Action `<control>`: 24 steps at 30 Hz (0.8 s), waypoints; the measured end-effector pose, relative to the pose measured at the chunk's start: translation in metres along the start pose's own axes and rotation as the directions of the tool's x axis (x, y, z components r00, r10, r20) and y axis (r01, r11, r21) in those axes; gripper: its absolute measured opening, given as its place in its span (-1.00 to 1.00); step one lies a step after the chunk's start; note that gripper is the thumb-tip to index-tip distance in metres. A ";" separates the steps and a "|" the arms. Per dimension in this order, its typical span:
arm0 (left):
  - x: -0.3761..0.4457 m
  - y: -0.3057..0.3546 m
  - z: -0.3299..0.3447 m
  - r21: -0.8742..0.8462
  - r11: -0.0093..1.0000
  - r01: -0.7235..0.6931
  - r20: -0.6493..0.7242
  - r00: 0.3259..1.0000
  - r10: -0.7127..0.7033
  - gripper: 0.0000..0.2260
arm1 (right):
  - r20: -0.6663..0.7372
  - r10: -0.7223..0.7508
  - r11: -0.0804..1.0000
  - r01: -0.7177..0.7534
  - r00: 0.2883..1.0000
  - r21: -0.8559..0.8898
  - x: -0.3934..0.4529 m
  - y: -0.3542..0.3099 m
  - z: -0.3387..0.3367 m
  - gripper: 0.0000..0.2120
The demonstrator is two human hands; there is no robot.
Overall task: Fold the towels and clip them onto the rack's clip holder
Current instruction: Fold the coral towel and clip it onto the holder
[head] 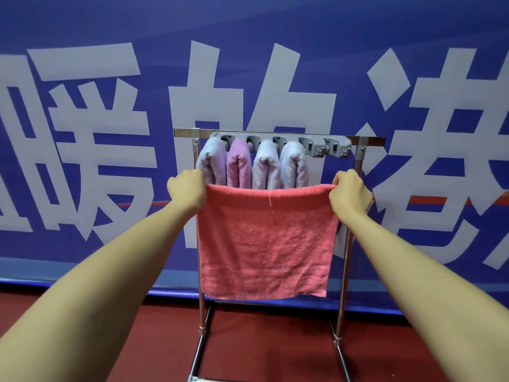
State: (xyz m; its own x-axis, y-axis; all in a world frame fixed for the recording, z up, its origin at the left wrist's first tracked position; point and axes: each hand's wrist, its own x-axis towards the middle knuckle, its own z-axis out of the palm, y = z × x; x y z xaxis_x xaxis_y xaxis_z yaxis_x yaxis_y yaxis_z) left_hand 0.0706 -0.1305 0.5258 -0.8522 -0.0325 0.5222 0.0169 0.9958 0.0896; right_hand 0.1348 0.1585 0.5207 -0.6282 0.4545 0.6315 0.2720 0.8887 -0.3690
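A blue banner (82, 64) with large white characters is filling the background behind a metal rack (358, 166) standing on a red floor (261, 354). A coral towel (264, 238) is hanging in front of the rack, its top edge running level from side to side, its length dropping straight down. It looks soft, light and limp, best held at the upper corners. The left hand (187, 188) and right hand (349, 191) are each pinching one corner. Four folded towels (252, 166) are hanging in the grey clip holder (325, 146); its right end looks vacant.
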 end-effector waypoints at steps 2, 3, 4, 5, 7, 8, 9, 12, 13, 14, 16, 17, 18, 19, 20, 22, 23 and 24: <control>-0.003 -0.001 0.001 -0.007 1.000 0.005 0.001 1.000 -0.005 -0.83 | 0.023 0.035 0.999 -0.035 0.999 0.016 -0.002 0.002 0.002 -0.78; -0.004 -0.002 0.001 -0.009 1.000 0.005 0.000 1.000 -0.005 -0.83 | 0.030 0.044 0.999 -0.045 0.999 0.016 -0.003 0.003 0.003 -0.78; -0.005 -0.002 0.001 -0.011 1.000 0.003 -0.001 1.000 -0.003 -0.83 | 0.034 0.049 0.999 -0.050 0.998 0.015 -0.004 0.003 0.004 -0.78; -0.005 -0.003 0.002 -0.013 1.000 0.001 -0.001 1.000 -0.001 -0.83 | 0.035 0.052 0.999 -0.053 0.998 0.010 -0.005 0.003 0.004 -0.79; -0.006 -0.003 0.002 -0.017 1.000 0.004 0.001 1.000 -0.004 -0.83 | 0.032 0.047 0.999 -0.047 0.998 -0.006 -0.007 0.003 0.005 -0.82; -0.006 -0.004 0.003 -0.022 1.000 0.009 0.003 1.000 -0.009 -0.84 | 0.026 0.041 0.999 -0.041 0.999 -0.008 -0.007 0.002 0.005 -0.83; -0.006 -0.005 0.004 -0.026 1.000 0.013 0.006 1.000 -0.013 -0.85 | 0.020 0.035 0.999 -0.035 0.999 0.000 -0.007 0.003 0.005 -0.83; -0.006 -0.008 0.008 -0.019 0.999 0.034 0.023 0.999 -0.034 -0.81 | -0.012 0.042 0.997 -0.041 0.999 0.070 -0.008 0.004 0.005 -0.83; -0.006 -0.009 0.009 0.002 1.000 0.026 0.021 0.999 -0.026 -0.78 | -0.024 0.056 0.993 -0.053 0.998 0.108 -0.009 0.005 0.006 -0.82; -0.006 -0.009 0.009 0.023 1.000 0.010 0.018 1.000 -0.010 -0.76 | -0.036 0.078 0.986 -0.071 0.996 0.149 -0.009 0.006 0.007 -0.82; -0.007 -0.009 0.010 -0.001 1.000 0.006 0.028 1.000 -0.006 -0.73 | -0.045 0.125 0.969 -0.112 0.991 0.220 -0.011 0.007 0.009 -0.81; -0.007 -0.008 0.010 -0.053 0.998 0.027 0.037 0.999 -0.025 -0.73 | -0.044 0.141 0.960 -0.126 0.989 0.248 -0.011 0.007 0.010 -0.80; -0.007 -0.007 0.010 -0.128 0.990 0.060 0.046 0.997 -0.055 -0.73 | -0.042 0.153 0.951 -0.135 0.987 0.279 -0.012 0.008 0.011 -0.78; -0.007 -0.007 0.010 -0.214 0.973 0.092 0.050 0.995 -0.083 -0.73 | -0.038 0.159 0.937 -0.139 0.986 0.319 -0.013 0.009 0.013 -0.76; -0.006 -0.005 0.010 -0.302 0.946 0.117 0.056 0.993 -0.105 -0.73 | -0.033 0.161 0.920 -0.138 0.986 0.366 -0.014 0.009 0.013 -0.74; -0.007 0.000 0.009 -0.455 0.879 0.144 0.083 0.989 -0.120 -0.76 | -0.020 0.129 0.883 -0.106 0.991 0.457 -0.016 0.010 0.014 -0.72; -0.009 0.005 0.007 -0.506 0.850 0.147 0.090 0.989 -0.118 -0.80 | -0.016 0.089 0.866 -0.069 0.996 0.496 -0.018 0.010 0.015 -0.73; -0.011 0.010 0.005 -0.540 0.829 0.141 0.091 0.990 -0.110 -0.82 | -0.014 0.035 0.850 -0.022 0.999 0.527 -0.020 0.008 0.015 -0.75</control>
State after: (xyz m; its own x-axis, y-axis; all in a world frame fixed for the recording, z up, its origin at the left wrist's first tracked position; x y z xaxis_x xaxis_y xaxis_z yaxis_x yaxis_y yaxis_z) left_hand 0.0776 -0.1200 0.5164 -0.8927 -0.1338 0.4303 0.1762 0.7753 0.6065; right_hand 0.1385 0.1560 0.4952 -0.6078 0.4858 0.6281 -0.1389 0.7137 -0.6865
